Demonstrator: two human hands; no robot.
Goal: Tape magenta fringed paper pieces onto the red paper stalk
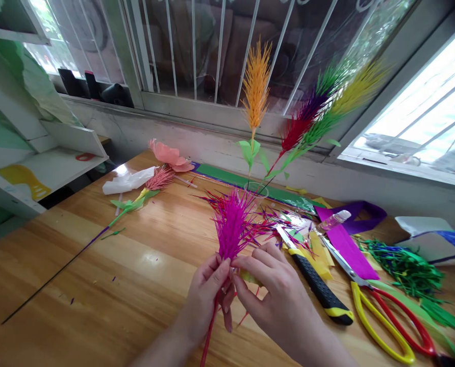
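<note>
A magenta paper wheat ear [233,224] on a red stem [209,334] stands upright in front of me. My left hand [210,288] pinches it where the spiky head meets the stem. On its right side, my right hand [271,285] has thumb and forefinger closed at the same spot; whatever lies between those fingertips is too small to make out. Just behind the ear, loose red and purple paper spikes [263,227] are piled on the table. A utility knife [315,280] with a black and yellow handle lies beyond my right hand.
Scissors [388,311] and green paper shreds [407,270] lie at the right, near a magenta strip [352,250] and a small clear bottle [332,221]. Finished orange [256,86] and multicoloured ears [304,117] stand at the back. A pink flower stem [93,239] crosses the wooden table [147,306].
</note>
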